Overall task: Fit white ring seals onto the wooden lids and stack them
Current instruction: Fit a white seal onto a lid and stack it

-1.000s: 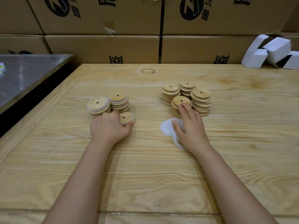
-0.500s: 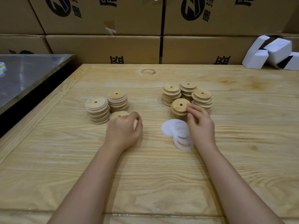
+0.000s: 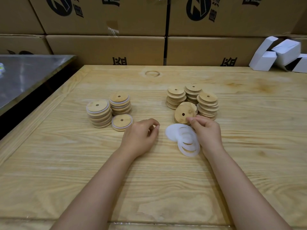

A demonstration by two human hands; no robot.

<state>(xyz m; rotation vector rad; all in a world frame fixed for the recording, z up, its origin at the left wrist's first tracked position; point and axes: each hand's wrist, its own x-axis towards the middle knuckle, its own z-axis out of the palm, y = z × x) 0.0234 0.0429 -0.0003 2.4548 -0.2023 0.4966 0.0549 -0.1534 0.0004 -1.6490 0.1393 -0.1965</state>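
Observation:
Two stacks of wooden lids with white seals (image 3: 98, 113) (image 3: 120, 103) stand at the left, with a single sealed lid (image 3: 122, 122) lying in front of them. Three stacks of bare wooden lids (image 3: 176, 97) (image 3: 193, 92) (image 3: 207, 103) stand at the right. In front of those, one bare lid (image 3: 182, 113) is tilted up on a low stack, and my right hand (image 3: 206, 132) pinches its near edge. A loose pile of white ring seals (image 3: 184, 138) lies just left of that hand. My left hand (image 3: 141, 135) hovers between the sealed lid and the rings, fingers loosely curled and holding nothing.
The work goes on at a pale wooden table (image 3: 149, 188). Cardboard boxes (image 3: 106, 48) line its far edge. Small white cartons (image 3: 279, 53) lie at the back right. A metal-topped table (image 3: 28, 73) stands to the left across a dark gap.
My left hand has let go of the sealed lid in front of the left stacks and moved right. My right hand has left the rings and tipped up a bare lid.

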